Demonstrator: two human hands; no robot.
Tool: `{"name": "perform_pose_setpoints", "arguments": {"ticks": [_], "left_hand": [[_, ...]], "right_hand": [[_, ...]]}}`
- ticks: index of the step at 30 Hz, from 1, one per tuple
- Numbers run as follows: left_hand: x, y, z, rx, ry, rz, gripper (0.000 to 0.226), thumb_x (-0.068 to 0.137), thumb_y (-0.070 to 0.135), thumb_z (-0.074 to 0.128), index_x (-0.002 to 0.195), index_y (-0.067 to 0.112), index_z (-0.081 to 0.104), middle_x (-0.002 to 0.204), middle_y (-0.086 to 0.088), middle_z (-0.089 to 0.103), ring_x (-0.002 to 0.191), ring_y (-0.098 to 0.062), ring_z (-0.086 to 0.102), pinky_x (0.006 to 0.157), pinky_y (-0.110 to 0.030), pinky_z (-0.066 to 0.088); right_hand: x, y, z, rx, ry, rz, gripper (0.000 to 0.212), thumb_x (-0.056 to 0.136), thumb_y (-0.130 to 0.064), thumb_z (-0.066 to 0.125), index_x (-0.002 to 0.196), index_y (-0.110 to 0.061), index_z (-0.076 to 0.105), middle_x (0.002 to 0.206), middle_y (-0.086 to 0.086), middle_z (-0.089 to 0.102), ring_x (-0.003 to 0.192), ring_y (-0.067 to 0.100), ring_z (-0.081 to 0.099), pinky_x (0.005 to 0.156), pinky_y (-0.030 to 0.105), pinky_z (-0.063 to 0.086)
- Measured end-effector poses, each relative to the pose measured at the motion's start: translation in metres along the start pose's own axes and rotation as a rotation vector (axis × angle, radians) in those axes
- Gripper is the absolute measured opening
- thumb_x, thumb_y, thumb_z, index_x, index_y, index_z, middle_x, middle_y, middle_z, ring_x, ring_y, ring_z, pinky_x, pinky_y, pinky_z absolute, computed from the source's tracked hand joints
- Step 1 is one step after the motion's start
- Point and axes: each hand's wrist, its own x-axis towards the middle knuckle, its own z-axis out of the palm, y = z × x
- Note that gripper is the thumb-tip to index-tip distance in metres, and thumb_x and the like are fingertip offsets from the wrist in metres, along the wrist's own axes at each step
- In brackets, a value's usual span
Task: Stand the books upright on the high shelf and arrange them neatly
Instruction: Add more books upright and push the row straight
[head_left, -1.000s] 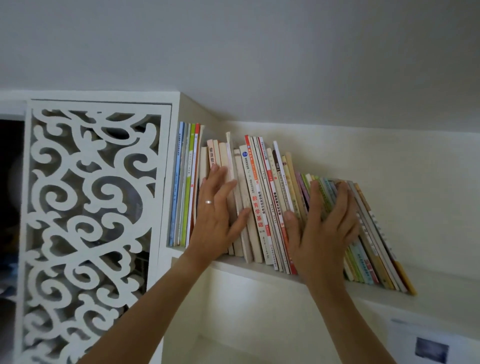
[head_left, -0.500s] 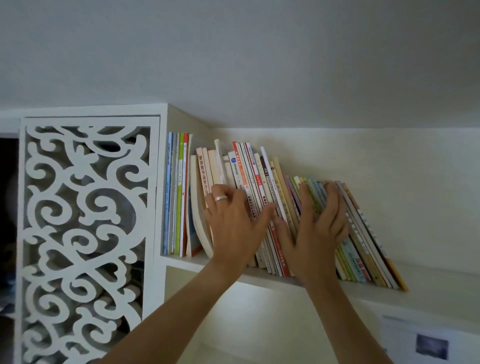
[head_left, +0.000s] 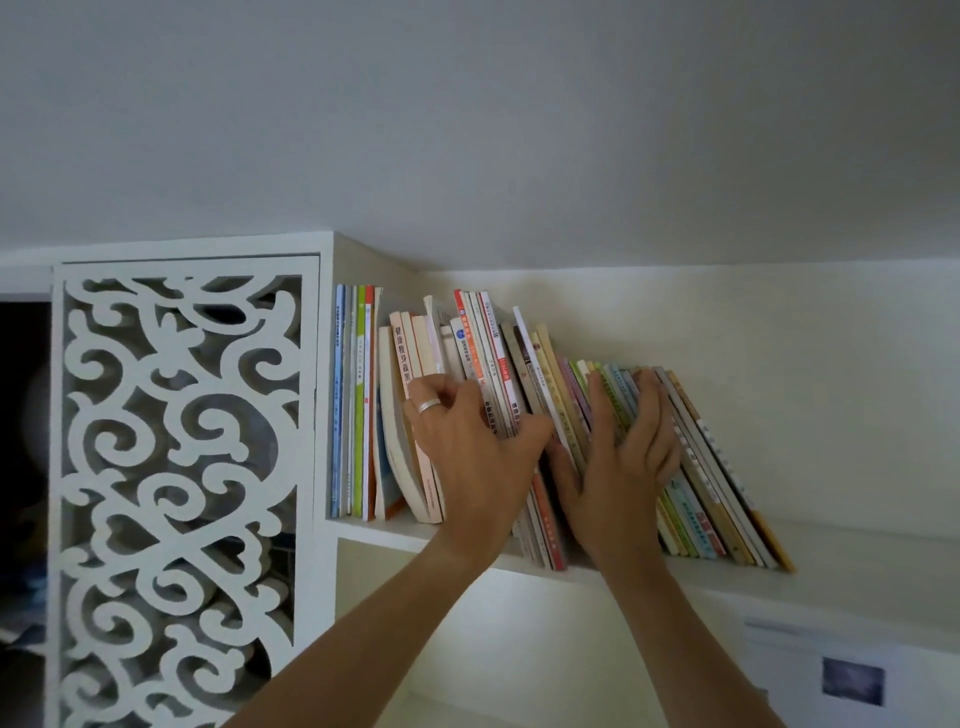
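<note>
Head view: left hand (head_left: 475, 447) fingers curl around leaning books (head_left: 498, 395), right hand (head_left: 621, 467) pressing flat.

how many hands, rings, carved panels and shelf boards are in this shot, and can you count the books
hands: 2, left hand and right hand
ring: 1
carved panel: 1
shelf board: 1
books: too tightly packed to count
total: 5, books aside

hands (head_left: 545, 457) on leaning books (head_left: 524, 395) | shelf (head_left: 857, 571) | left grip perhaps curled
</note>
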Motion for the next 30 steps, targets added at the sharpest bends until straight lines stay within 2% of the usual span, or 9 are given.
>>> {"name": "perform_pose_setpoints", "arguments": {"ticks": [2,4,7,10,14,17,19,24,30], "left_hand": [[-0.011,0.007,-0.01,-0.054,-0.033,0.011,0.035,0.077,0.036,0.079,0.099,0.027,0.053,0.114,0.013,0.036,0.103,0.005,0.046,0.078,-0.007,0.047],[-0.018,0.015,-0.015,-0.072,-0.131,-0.023,0.041,0.085,0.04,0.071,0.113,0.027,0.042,0.113,0.013,0.045,0.098,0.009,0.055,0.069,0.001,0.045],[-0.015,0.024,-0.015,-0.097,-0.271,-0.062,0.065,0.091,0.045,0.071,0.138,0.027,0.028,0.112,0.016,0.063,0.084,0.005,0.066,0.063,0.002,0.045],[-0.013,0.025,-0.019,-0.094,-0.284,-0.071,0.083,0.094,0.027,0.07,0.158,0.026,0.018,0.102,0.029,0.058,0.076,0.014,0.063,0.061,0.001,0.046],[-0.015,0.032,-0.024,-0.101,-0.217,-0.135,0.079,0.093,0.012,0.067,0.158,0.028,0.024,0.117,0.021,0.063,0.092,0.003,0.068,0.08,-0.024,0.063],[-0.015,0.039,-0.035,-0.096,-0.174,-0.137,0.07,0.093,0.013,0.067,0.152,0.029,0.033,0.119,0.019,0.064,0.1,-0.006,0.07,0.085,-0.038,0.064],[-0.017,0.042,-0.049,-0.099,-0.162,-0.131,0.068,0.093,0.015,0.066,0.15,0.031,0.034,0.119,0.017,0.065,0.098,-0.008,0.072,0.08,-0.036,0.065],[-0.016,0.046,-0.094,-0.135,-0.182,-0.159,0.053,0.095,0.009,0.063,0.138,0.032,0.042,0.111,0.015,0.069,0.085,0.002,0.073,0.062,-0.021,0.062],[-0.013,0.049,-0.145,-0.01,-0.138,-0.066,0.06,0.095,0.016,0.062,0.146,0.033,0.036,0.106,0.02,0.069,0.082,0.004,0.071,0.06,-0.022,0.062]], "right_hand": [[0.0,-0.001,0.002,0.015,-0.015,0.021,0.08,0.098,-0.064,0.048,0.162,-0.021,0.029,0.17,0.02,0.006,0.158,0.037,0.003,0.121,0.058,0.006],[0.0,-0.001,0.004,-0.004,-0.017,0.029,0.083,0.096,-0.064,0.053,0.162,-0.021,0.028,0.17,0.02,0.006,0.158,0.038,0.003,0.121,0.06,0.008],[0.0,0.002,0.006,-0.031,-0.002,0.009,0.083,0.096,-0.068,0.047,0.162,-0.019,0.031,0.169,0.021,0.008,0.157,0.04,0.007,0.121,0.06,0.01],[0.0,0.001,0.005,-0.019,-0.012,0.017,0.085,0.095,-0.07,0.045,0.162,-0.02,0.028,0.17,0.02,0.007,0.157,0.038,0.005,0.121,0.059,0.008],[0.0,0.0,0.002,-0.046,-0.017,0.016,0.087,0.095,-0.066,0.056,0.163,-0.02,0.026,0.17,0.021,0.007,0.158,0.038,0.004,0.122,0.058,0.007],[0.0,0.002,0.004,-0.06,-0.004,0.004,0.083,0.097,-0.065,0.052,0.162,-0.019,0.028,0.169,0.022,0.009,0.157,0.04,0.007,0.121,0.061,0.011],[0.001,0.004,0.005,-0.056,0.007,0.003,0.082,0.097,-0.065,0.048,0.162,-0.018,0.029,0.168,0.023,0.011,0.156,0.042,0.01,0.12,0.063,0.014],[0.0,0.003,0.006,-0.069,0.0,0.001,0.08,0.098,-0.064,0.04,0.162,-0.017,0.029,0.167,0.025,0.012,0.154,0.045,0.012,0.119,0.066,0.015],[-0.01,-0.019,0.01,-0.104,0.019,0.027,0.072,0.1,-0.053,0.044,0.16,-0.015,0.033,0.167,0.028,0.013,0.154,0.046,0.013,0.121,0.063,0.014]]}}
